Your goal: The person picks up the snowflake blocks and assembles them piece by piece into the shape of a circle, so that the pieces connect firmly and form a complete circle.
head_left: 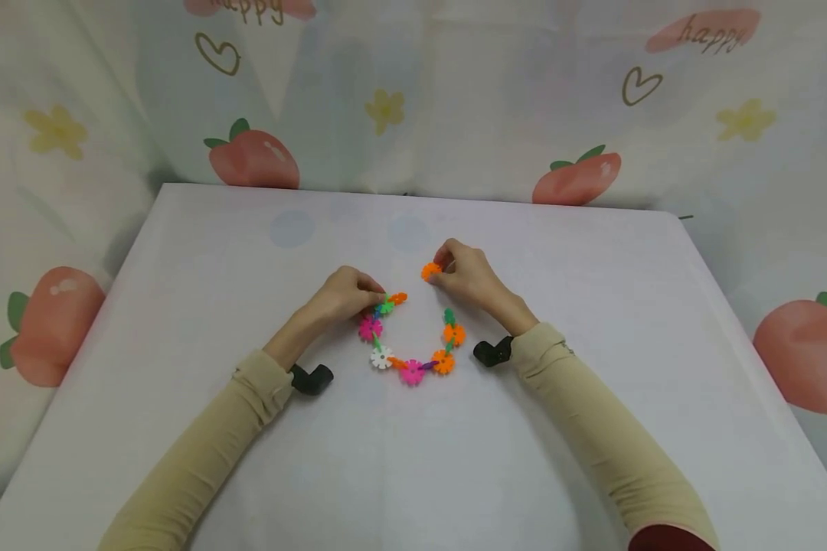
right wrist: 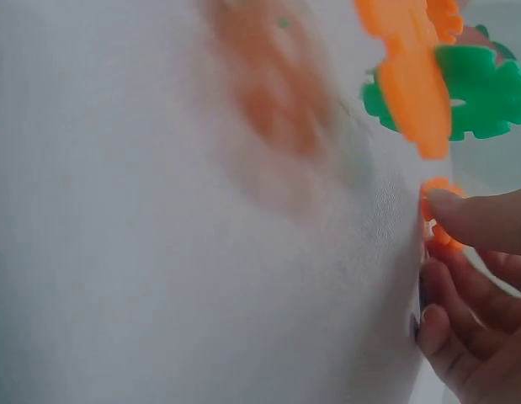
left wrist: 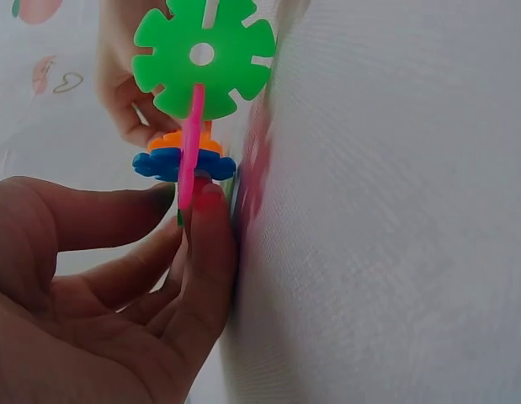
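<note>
A chain of slotted plastic snowflake discs (head_left: 412, 373) lies on the white table in a U, its opening at the far side. The discs are pink, orange, white, green, blue and purple, slotted into one another. My left hand (head_left: 344, 294) pinches the chain's left end between thumb and fingertips, close to a blue disc (left wrist: 163, 163). An orange disc (head_left: 400, 298) tips that end. My right hand (head_left: 470, 274) pinches a loose orange disc (head_left: 430, 271) between thumb and fingers, beyond the chain's right end. A green disc (head_left: 449, 315) tops that right end.
The white table (head_left: 413, 474) runs out on every side of the chain. Black wrist-worn devices (head_left: 313, 379) sit at both sleeve cuffs. Behind the table hangs a curtain (head_left: 482, 99) printed with fruit, hearts and flowers.
</note>
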Demonstrator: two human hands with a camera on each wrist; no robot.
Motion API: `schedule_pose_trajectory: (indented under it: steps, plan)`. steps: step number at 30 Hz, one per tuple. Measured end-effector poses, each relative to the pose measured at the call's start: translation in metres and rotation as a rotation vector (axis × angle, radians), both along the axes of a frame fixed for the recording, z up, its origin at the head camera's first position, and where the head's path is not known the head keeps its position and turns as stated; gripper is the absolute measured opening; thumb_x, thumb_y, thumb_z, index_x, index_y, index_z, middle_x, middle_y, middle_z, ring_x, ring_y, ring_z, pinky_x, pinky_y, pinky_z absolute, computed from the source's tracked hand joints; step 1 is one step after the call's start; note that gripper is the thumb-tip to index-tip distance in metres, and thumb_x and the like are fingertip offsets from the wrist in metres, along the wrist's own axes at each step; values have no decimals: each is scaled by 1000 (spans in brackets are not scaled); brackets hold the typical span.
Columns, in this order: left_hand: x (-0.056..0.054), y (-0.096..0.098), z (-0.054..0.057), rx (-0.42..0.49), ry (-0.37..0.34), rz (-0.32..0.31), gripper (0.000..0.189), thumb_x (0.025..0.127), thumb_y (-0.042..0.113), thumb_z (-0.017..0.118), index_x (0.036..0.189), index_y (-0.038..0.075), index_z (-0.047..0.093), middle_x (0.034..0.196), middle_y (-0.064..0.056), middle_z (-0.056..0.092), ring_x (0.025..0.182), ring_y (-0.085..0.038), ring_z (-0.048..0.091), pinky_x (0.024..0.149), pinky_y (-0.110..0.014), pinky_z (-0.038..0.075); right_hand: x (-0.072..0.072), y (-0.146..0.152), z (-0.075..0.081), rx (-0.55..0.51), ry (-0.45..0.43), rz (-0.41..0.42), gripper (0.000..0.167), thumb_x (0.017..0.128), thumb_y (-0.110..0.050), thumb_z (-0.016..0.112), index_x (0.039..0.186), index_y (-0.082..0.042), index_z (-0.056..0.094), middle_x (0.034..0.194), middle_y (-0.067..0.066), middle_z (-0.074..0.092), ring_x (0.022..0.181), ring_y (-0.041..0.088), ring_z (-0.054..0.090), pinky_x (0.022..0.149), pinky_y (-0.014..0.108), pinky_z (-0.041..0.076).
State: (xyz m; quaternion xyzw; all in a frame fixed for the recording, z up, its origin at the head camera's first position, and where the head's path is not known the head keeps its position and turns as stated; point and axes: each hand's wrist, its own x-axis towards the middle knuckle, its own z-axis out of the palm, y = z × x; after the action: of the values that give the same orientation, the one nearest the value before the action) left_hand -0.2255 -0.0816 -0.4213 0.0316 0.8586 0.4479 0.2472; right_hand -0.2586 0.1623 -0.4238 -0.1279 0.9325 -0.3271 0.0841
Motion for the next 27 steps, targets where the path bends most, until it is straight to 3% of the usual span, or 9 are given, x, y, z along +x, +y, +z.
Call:
schedule_pose_trajectory:
  steps: [5, 9, 15, 20, 27]
  plan:
    - [-1, 2, 1, -8, 0, -1, 27, 100, 19, 68, 119, 3, 75, 99, -9, 70, 74, -15, 61, 64, -23, 51, 4, 3, -1, -61, 23, 19, 23, 95, -6, 72, 114, 1, 61, 111, 19, 69, 101, 32, 67, 94, 43, 55]
    - [0, 3, 1, -8, -7, 2, 26, 100, 19, 67, 120, 2, 75, 100, -10, 71, 73, -15, 61, 64, -22, 51, 7, 6, -3, -105, 7, 20, 20, 95, -6, 72, 112, 0, 63, 105, 17, 69, 95, 29, 68, 89, 37, 57]
    - [1, 1, 2, 7, -9, -7, 27, 101, 19, 67, 120, 1, 74, 104, -12, 71, 74, -15, 61, 65, -22, 52, 14, 10, -3, -252, -104, 53, 20, 95, -6, 72, 114, 0, 66, 96, 16, 70, 77, 24, 73, 72, 30, 60]
    - [-1, 1, 0, 26, -13, -10, 26, 100, 16, 68, 119, -1, 74, 102, -13, 71, 73, -15, 61, 64, -21, 52, 18, 11, -2, -355, -197, 101, 21, 97, -5, 69, 117, 2, 68, 94, 20, 73, 74, 25, 74, 73, 34, 62]
    - [-1, 1, -1, 31, -12, -13, 26, 100, 16, 68, 119, -1, 74, 99, -13, 71, 74, -15, 61, 65, -21, 53, 20, 9, -4, -428, -242, 148, 22, 98, -5, 68, 119, 4, 68, 95, 23, 75, 76, 29, 76, 75, 37, 63]
